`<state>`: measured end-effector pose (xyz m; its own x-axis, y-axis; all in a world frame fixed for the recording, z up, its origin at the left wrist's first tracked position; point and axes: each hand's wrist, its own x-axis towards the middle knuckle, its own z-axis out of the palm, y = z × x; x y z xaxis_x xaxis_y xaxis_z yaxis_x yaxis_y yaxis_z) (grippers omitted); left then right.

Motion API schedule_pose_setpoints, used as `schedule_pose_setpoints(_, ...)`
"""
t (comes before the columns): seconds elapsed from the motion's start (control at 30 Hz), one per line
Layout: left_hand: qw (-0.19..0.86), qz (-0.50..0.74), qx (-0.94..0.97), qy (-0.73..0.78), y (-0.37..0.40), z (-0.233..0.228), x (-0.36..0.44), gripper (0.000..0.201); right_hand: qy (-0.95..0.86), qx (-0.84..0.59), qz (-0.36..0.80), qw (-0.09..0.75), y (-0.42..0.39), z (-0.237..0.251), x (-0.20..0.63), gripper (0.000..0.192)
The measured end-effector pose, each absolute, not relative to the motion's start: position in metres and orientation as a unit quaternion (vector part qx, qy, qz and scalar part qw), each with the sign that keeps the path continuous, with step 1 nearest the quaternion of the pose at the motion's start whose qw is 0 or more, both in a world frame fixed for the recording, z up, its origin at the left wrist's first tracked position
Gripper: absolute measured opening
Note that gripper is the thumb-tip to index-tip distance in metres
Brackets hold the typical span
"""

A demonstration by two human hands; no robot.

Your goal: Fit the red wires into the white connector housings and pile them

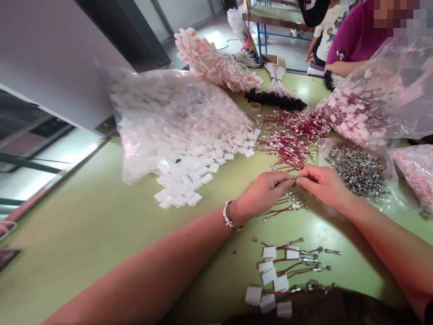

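Note:
My left hand (267, 192), with a silver bracelet on its wrist, is closed in a pinch. Its fingertips meet those of my right hand (321, 185), also pinched shut. A tiny part between them is mostly hidden by the fingers. Just below my hands lie several short red wires with metal terminals (287, 208). A heap of the same red wires (291, 144) is right beyond my fingers. Nearer to me are several wire pieces with white plastic housings (269, 252) at the left and glass fuses (332, 252) at the right.
At the left, an open clear bag (182, 113) spills white housings (182, 185) over the green table (128, 225). Small fuses (358, 169) fill a bag on the right. Behind are bundled wires with black connectors (275, 97), a tape roll (255, 107) and a person in purple (352, 31).

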<state>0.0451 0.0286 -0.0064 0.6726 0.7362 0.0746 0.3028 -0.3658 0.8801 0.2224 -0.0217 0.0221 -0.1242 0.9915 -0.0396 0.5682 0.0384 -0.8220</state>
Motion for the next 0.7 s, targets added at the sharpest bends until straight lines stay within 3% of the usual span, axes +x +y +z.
schedule_pose_setpoints(0.27,0.408,0.265,0.822,0.295,0.030,-0.008,0.042,0.027,-0.677,-0.554,0.370,0.312,-0.019,0.015,0.228,0.018)
schedule_pose_setpoints(0.5,0.134,0.216,0.953,0.168,0.031,-0.012,0.034,0.030,-0.678,-0.585,0.407,0.183,-0.021,0.029,0.231,0.022)
schedule_pose_setpoints(0.7,0.033,0.126,0.977,0.168,0.032,-0.005,0.036,0.023,-0.643,-0.605,0.431,0.187,-0.022,0.023,0.223,0.025)
